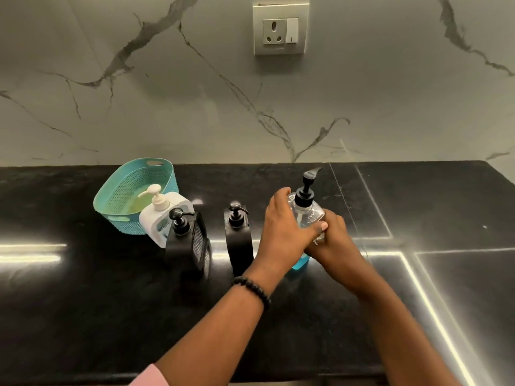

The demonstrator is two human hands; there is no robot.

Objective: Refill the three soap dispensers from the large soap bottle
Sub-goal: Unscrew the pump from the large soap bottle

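Both hands wrapped around the clear dispenser (pixel 306 215): left hand (pixel 284 229) curled over its shoulder with the thumb pressed across the front, right hand (pixel 334 240) clasping the lower body from the other side. Each grip pressed onto the bottle, not spread. Standing upright on the black counter (pixel 83 302), black pump (pixel 306 188) in place, a little blue soap showing at the base.

Likely about to be opened. Risk judged from here: slick plastic slipping or tipping in the twist, spilling soap across the counter, or an elbow knocking the neighbours just to the left.

Counted: three dispensers in all, the clear one plus two black ones (pixel 189 240) (pixel 238 238). One large white soap bottle (pixel 161 218), resting against one teal basket (pixel 133 196). One beaded bracelet (pixel 253 289) on the left wrist.
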